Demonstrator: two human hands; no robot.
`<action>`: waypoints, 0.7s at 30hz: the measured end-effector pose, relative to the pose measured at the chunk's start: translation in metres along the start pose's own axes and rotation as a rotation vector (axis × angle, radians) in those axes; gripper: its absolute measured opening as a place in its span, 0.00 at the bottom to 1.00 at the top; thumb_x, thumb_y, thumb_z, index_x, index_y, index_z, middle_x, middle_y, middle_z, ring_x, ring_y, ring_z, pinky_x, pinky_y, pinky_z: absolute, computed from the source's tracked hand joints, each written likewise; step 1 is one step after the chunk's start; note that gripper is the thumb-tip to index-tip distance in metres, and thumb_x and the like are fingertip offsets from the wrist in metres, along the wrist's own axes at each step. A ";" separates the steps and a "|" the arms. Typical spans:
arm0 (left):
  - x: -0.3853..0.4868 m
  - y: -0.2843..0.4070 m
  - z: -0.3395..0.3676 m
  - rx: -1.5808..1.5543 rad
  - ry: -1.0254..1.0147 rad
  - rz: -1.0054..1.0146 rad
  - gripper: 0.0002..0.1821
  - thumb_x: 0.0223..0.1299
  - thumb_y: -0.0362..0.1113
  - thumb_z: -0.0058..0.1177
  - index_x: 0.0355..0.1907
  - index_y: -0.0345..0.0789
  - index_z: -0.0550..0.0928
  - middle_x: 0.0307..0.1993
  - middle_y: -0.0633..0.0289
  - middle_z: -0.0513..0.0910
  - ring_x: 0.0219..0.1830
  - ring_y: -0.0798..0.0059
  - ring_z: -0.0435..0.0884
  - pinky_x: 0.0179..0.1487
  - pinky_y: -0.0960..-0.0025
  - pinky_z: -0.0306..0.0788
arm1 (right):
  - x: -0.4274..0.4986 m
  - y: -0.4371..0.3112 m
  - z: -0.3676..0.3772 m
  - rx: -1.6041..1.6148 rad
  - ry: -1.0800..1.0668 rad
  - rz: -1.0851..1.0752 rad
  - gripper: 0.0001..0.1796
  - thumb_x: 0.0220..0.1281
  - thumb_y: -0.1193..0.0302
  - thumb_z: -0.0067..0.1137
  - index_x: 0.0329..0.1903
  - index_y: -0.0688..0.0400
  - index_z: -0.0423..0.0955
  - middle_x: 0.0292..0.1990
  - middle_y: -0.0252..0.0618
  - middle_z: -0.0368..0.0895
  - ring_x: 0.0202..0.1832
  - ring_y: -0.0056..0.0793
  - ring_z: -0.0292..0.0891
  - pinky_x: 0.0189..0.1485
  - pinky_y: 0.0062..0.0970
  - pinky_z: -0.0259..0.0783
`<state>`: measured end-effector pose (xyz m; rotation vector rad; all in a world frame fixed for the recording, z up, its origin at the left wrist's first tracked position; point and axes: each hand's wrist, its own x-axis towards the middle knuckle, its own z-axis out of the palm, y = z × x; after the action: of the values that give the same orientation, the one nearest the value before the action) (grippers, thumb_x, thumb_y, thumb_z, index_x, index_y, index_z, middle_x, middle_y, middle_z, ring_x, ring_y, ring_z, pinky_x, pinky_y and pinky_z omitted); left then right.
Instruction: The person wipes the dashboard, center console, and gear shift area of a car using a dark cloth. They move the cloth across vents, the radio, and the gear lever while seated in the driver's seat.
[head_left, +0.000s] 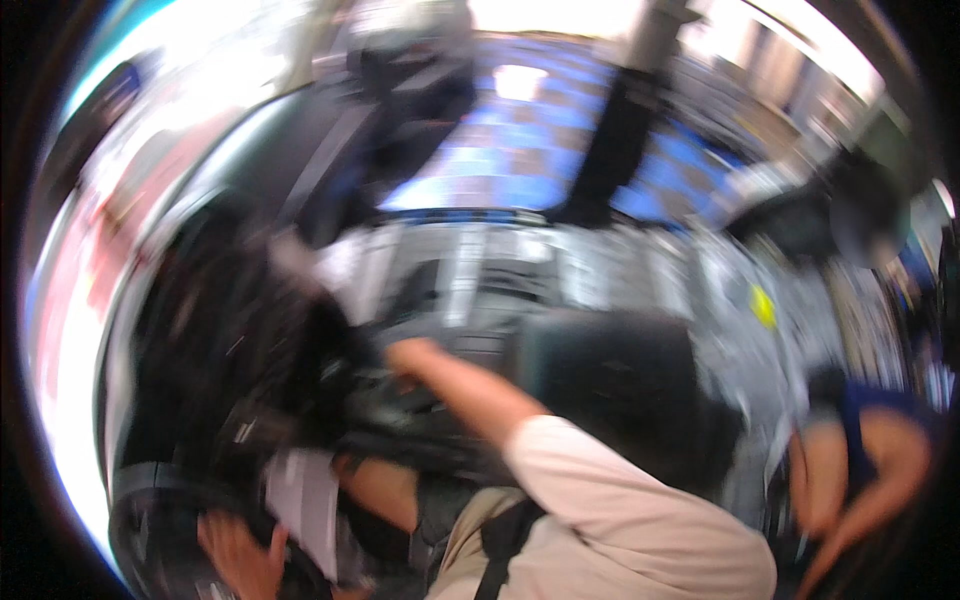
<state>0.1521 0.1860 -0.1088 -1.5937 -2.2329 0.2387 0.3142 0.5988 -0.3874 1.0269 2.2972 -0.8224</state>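
Note:
I am sitting inside a vehicle cabin, and the view is strongly blurred. Low on the left, my left hand (241, 551) lies against the black steering wheel (154, 487), its fingers extended and the thumb apart. My right arm reaches across to the dark centre console (480, 341). There my right hand (411, 356) is bent downward with its fingers mostly hidden, so what it touches is unclear. A pale, sheet-like thing (304, 510) is beside the wheel, near my bare leg (382, 487).
A dark seat (611, 375) stands right of the console, with crumpled clear plastic sheeting (739, 337) beyond. Another person (877, 435) bends at the far right. The dashboard (225, 300) is left. A dark pillar (611, 150) crosses the view of a blue checkered floor (495, 161).

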 end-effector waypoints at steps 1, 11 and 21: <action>-0.005 -0.001 0.002 -0.117 0.026 -0.014 0.46 0.60 0.70 0.57 0.46 0.18 0.81 0.53 0.35 0.81 0.62 0.37 0.75 0.77 0.39 0.53 | 0.005 0.005 0.001 -0.021 0.028 -0.051 0.19 0.46 0.57 0.81 0.37 0.57 0.90 0.41 0.40 0.91 0.43 0.40 0.88 0.42 0.43 0.82; 0.000 -0.011 -0.016 0.010 0.133 0.119 0.51 0.58 0.77 0.50 0.38 0.19 0.85 0.35 0.47 0.83 0.46 0.54 0.79 0.68 0.54 0.62 | 0.015 -0.007 -0.033 -0.081 -0.300 0.081 0.50 0.39 0.45 0.84 0.62 0.64 0.78 0.62 0.56 0.80 0.62 0.56 0.78 0.59 0.51 0.77; 0.002 -0.016 -0.021 -0.108 -0.030 0.117 0.49 0.51 0.76 0.56 0.35 0.20 0.83 0.37 0.44 0.81 0.48 0.48 0.77 0.66 0.50 0.63 | 0.010 -0.003 -0.038 -0.157 -0.387 -0.036 0.41 0.52 0.46 0.78 0.58 0.66 0.81 0.55 0.58 0.84 0.48 0.52 0.86 0.36 0.47 0.89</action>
<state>0.1460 0.1806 -0.0840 -1.7919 -2.2108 0.1777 0.2987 0.6285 -0.3661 0.6902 2.0163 -0.7650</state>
